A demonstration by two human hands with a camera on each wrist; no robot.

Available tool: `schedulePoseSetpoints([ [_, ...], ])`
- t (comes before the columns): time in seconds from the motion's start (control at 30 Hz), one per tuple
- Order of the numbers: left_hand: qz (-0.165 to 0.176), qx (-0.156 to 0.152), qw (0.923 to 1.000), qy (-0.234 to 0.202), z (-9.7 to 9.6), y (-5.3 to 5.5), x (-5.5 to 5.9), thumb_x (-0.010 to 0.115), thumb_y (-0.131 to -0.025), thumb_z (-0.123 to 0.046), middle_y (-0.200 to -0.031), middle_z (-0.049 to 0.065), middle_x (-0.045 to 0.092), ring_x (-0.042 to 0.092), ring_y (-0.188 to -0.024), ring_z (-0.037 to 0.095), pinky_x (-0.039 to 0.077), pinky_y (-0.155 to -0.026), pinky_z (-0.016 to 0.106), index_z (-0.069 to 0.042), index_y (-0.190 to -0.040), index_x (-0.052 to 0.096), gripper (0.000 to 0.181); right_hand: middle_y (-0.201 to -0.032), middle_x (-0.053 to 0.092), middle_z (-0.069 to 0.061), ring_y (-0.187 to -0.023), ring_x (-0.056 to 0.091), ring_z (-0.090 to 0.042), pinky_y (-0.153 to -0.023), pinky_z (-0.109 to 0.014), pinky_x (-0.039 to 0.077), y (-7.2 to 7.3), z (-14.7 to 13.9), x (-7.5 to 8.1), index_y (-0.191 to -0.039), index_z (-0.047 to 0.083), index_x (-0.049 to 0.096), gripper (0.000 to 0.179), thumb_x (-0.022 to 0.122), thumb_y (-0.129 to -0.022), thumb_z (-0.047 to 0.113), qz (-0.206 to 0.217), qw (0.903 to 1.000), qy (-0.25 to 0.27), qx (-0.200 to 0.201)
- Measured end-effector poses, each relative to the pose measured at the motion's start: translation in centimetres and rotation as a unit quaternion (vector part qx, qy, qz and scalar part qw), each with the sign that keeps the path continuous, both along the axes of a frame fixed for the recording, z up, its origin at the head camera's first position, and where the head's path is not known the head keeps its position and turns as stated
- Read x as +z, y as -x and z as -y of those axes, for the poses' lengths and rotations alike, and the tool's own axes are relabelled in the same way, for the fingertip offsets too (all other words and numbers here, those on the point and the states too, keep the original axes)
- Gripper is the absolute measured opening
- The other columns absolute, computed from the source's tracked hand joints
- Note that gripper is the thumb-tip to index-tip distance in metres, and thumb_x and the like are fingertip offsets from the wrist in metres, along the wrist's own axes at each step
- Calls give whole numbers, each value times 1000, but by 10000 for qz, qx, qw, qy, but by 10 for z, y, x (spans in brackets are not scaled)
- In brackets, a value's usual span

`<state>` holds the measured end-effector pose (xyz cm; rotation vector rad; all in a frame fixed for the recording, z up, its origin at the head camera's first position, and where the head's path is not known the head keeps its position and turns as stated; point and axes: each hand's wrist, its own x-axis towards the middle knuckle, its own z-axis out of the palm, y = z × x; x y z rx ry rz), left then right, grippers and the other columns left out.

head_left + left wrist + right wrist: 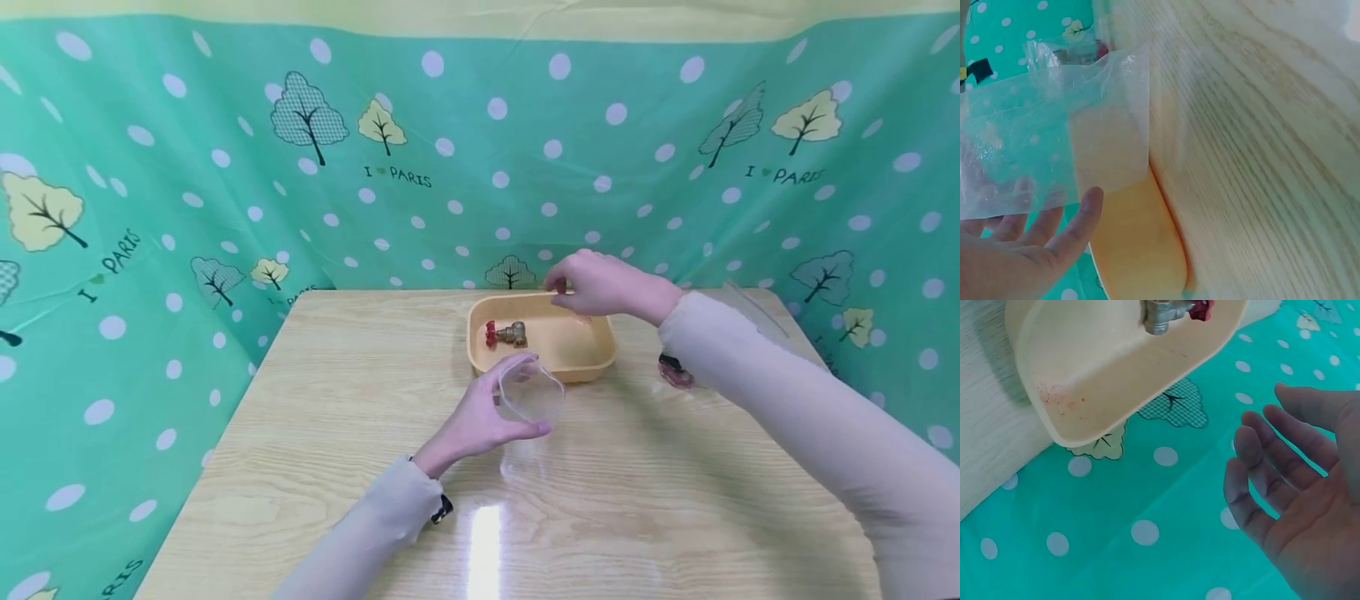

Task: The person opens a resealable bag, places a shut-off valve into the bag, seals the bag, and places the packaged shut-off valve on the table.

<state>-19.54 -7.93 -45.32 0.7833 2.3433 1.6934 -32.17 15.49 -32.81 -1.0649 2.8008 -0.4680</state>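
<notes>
My left hand (pixel 480 421) holds a clear plastic bag (pixel 531 396) with thumb and fingers spread, its mouth gaping, just in front of a shallow cream-yellow tray (pixel 577 373). Nothing shows inside the bag. A brass gate valve (pixel 512 334) with a red handwheel lies on its side in the tray's left part. Over the tray's back right rim hovers my right hand (pixel 600 283). The right wrist view shows that hand empty, its fingers loosely bent and apart from the tray (pixel 1104 387).
Partly behind my right sleeve, a clear bag (pixel 677 375) with something reddish inside lies on the wooden table (pixel 337 400). A thin transparent piece (pixel 757 308) lies by the back right corner. A green dotted curtain (pixel 450 200) hangs behind the table.
</notes>
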Motion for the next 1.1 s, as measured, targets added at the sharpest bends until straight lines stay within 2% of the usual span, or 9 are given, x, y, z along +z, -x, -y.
schedulePoseSetpoints([
  [0.23,-49,16,10000,-35,0,1,0,96,-76,-27,-143,1,60,53,-133,17,46,-110,50,-25,-156,48,93,-101,73,-11,-85,68,-22,-76,-37,61,13,10,-14,-121,-1,74,27,73,-95,8,341,9988,-322,-123],
  [0.3,-21,43,10000,3,2,2,-1,96,-76,-28,-142,-2,60,53,-132,15,45,-110,49,-25,-156,47,94,-99,71,-10,-83,67,-21,-74,-36,60,18,14,-21,-124,-1,73,31,74,-95,9,447,9981,-392,-156],
  [0.53,131,90,9999,57,5,0,-4,96,-76,-30,-142,-9,59,54,-134,22,42,-113,54,-20,-158,45,98,-93,67,-7,-80,63,-21,-71,-35,56,29,29,-35,-131,-3,69,40,75,-95,12,783,9944,-692,-157],
  [0.67,131,71,9999,10,6,0,-3,96,-76,-29,-141,-9,60,55,-133,21,43,-113,53,-16,-158,45,97,-97,68,-8,-85,63,-23,-75,-37,57,32,38,-38,-133,-3,67,44,77,-95,16,855,9927,-842,-139],
  [0.83,158,47,9999,18,6,0,-4,97,-74,-29,-141,-9,60,55,-132,20,44,-112,53,-18,-157,46,99,-105,69,-11,-92,64,-25,-81,-39,57,36,47,-46,-137,-5,64,49,78,-96,19,952,9903,-1009,-31],
  [1.0,197,16,9998,44,5,-1,-6,97,-73,-31,-144,-10,59,54,-134,21,43,-113,53,-21,-158,44,101,-112,69,-13,-94,65,-25,-84,-40,58,38,55,-57,-141,-3,62,53,77,-98,23,1099,9868,-1178,-175],
  [1.1,153,26,9999,24,5,-1,-6,97,-74,-32,-145,-10,58,54,-133,20,43,-112,53,-22,-158,45,100,-125,69,-18,-101,68,-29,-91,-44,58,38,58,-64,-142,-3,60,54,77,-98,23,1113,9851,-1289,-244],
])
